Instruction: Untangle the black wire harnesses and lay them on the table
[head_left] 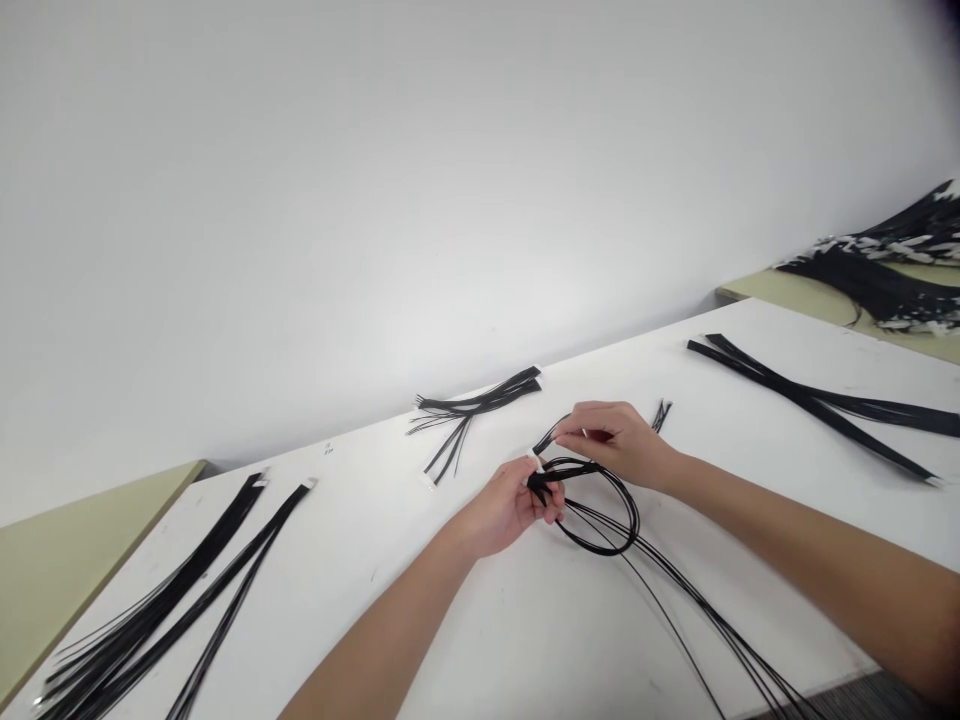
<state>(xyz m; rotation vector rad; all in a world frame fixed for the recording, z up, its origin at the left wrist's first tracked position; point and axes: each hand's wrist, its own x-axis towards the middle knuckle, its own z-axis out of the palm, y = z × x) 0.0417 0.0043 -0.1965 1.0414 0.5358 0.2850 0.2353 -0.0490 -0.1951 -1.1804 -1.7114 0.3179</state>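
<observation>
Near the middle of the white table, my left hand [514,508] is closed around the connector end of a black wire harness [637,525]. A small white connector [534,460] shows at its fingertips. Some of the harness wires curl into a loop beside the hand, and others trail down to the lower right past the table's front edge. Just above the loop, my right hand [611,435] pinches a black wire close to the connector. The exact contact at its fingertips is too small to make out.
Black wire bundles [202,590] lie on the white table [465,620] at the left. Shorter black wires [480,400] rest by the wall, and two flat bundles [802,395] cross at the right. A large pile of harnesses [892,275] sits on a yellowish surface at far right.
</observation>
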